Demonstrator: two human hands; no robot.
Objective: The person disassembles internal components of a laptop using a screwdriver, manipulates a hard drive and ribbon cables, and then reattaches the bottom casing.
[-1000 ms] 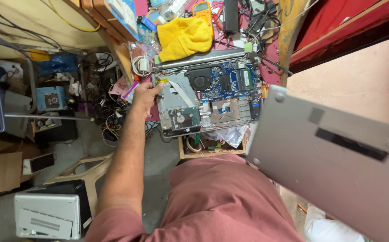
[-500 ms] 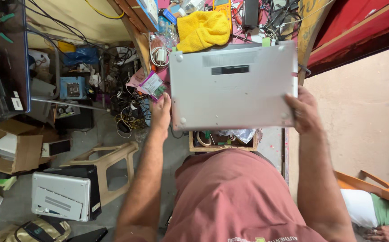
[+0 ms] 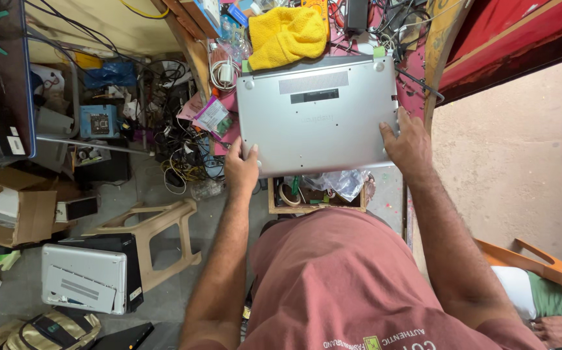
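A silver laptop bottom cover [image 3: 320,116] with a vent grille and dark label lies flat over the laptop on the cluttered workbench. My left hand [image 3: 242,167] grips its near left corner, fingers curled over the edge. My right hand [image 3: 408,144] presses on its near right corner with the fingers spread on the panel. The laptop's insides are hidden under the cover.
A yellow cloth [image 3: 287,34] lies behind the cover among cables and tools. An open drawer [image 3: 316,193] with plastic sits below the bench edge. A plastic stool [image 3: 154,230], another silver laptop [image 3: 83,279], cardboard boxes [image 3: 18,210] and tangled wires [image 3: 183,155] fill the floor on the left. Someone's orange chair [image 3: 540,266] is at the right.
The silver cover came from my right side onto the open laptop, hiding its board. Both hands now hold it at the near corners, lower and flatter than before.
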